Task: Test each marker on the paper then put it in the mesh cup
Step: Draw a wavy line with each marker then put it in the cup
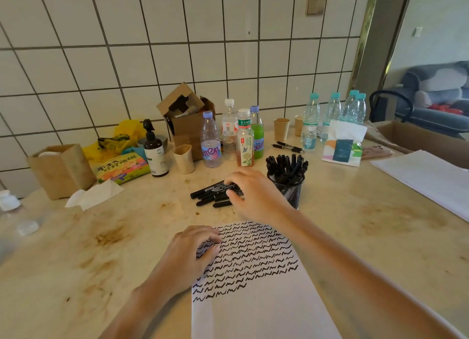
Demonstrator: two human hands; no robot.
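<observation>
Fingers of the left hand (193, 252) curl loosely on the scribbled paper (253, 288); the right hand (250, 194) pinches a marker (215, 187) from the pile beside the mesh cup (291, 191) on the stained tabletop (101, 237); white tiled wall (127, 46) behind.

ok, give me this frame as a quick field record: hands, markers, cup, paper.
left hand: rests on the paper's left edge, fingers curled, holding nothing
right hand: on the loose markers, fingers curled over one
loose markers: small black pile lying on the table, left of the cup
mesh cup: upright, packed with black markers
paper: upper part covered in rows of black squiggles, lower part blank
</observation>
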